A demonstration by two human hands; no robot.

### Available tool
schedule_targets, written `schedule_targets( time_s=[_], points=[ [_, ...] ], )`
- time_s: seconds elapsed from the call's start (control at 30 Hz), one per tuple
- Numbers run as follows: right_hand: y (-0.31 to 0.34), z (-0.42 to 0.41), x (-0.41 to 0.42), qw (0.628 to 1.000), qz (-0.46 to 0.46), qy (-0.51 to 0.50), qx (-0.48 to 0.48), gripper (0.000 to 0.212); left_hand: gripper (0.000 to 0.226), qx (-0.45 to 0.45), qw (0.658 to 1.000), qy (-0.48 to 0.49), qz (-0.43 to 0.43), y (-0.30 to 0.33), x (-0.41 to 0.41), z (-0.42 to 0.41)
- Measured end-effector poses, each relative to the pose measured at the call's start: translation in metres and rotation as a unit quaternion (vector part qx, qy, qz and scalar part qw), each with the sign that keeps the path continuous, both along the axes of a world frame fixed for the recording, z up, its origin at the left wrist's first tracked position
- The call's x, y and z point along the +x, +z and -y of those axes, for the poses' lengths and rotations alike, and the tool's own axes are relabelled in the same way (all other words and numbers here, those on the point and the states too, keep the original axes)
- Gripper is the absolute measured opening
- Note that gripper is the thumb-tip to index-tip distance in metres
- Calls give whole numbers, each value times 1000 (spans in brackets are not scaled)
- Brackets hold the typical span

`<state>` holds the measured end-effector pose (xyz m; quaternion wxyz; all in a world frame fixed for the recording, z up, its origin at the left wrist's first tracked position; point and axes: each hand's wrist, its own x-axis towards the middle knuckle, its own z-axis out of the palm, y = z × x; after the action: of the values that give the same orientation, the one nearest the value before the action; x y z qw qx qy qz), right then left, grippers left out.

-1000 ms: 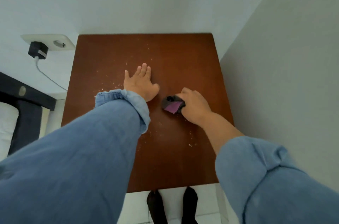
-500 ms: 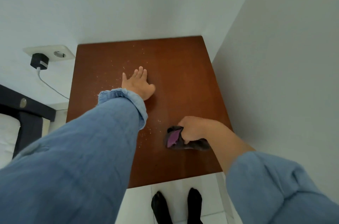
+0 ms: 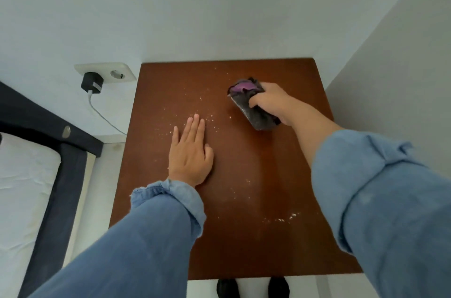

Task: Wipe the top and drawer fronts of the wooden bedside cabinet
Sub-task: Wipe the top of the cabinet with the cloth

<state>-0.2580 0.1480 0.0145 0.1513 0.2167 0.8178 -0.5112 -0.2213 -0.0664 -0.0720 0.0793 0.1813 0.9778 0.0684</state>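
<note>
— While your right hand [image 3: 273, 105] is closing round the cloth [image 3: 253, 108], where is it sitting?

— You are gripping it tight, fingers curled over the top of the dark bundle, with a purple fold showing at its far end. The cloth is pressing flat on the cabinet top [image 3: 244, 236], in the far right part, near the back edge and close to the right wall [image 3: 395, 58].

— And your left hand [image 3: 190, 153]?

— You are laying it open and flat on the wood, fingers straight and close together, thumb out to the right. It is holding nothing. It is resting left of centre, well apart from the cloth.

— What is lying around your hands?

— Pale crumbs [image 3: 210, 118] are scattered just beyond your left fingertips, and between the two hands. More crumbs are lying near the front right of the top, below your right forearm. Your blue sleeves [image 3: 156, 236] are rolled back at both wrists.

— Further out?

— You are standing at the front edge, with your dark-socked feet [image 3: 228, 288] showing just under it. The drawer fronts are hidden from this view. To the left, a black charger [image 3: 92, 83] is sitting in a wall socket [image 3: 117, 74], its white cable [image 3: 105, 118] trailing down behind the cabinet. A bed frame [image 3: 61, 175] is standing at the far left.
</note>
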Motion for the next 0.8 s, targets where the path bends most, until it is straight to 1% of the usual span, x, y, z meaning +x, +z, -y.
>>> schedule_targets(
  time_s=[0.07,0.13,0.3,0.4,0.5,0.57,0.73,0.8],
  points=[
    [-11,1,-31,991,-73,30,110,30,70,33,999,10,-19,-9,1,2],
    [-20,1,-58,967,-120,70,212,29,69,52,998,16,-28,-11,3,1],
    [-43,3,-119,930,-185,111,299,25,69,90,995,29,-29,-11,2,1],
    [-57,7,-139,909,-170,138,354,25,71,98,994,31,-29,-13,1,2],
    [-61,7,-144,900,-149,167,374,26,72,108,993,30,-34,-13,-1,3],
    [-60,9,-134,902,-149,181,362,27,72,109,993,31,-35,-13,-1,4],
    [-62,24,-55,916,-174,188,309,37,72,107,993,30,-42,-15,0,4],
    [-61,31,-18,917,-172,194,304,41,72,105,993,27,-45,-15,-1,4]
  ],
)
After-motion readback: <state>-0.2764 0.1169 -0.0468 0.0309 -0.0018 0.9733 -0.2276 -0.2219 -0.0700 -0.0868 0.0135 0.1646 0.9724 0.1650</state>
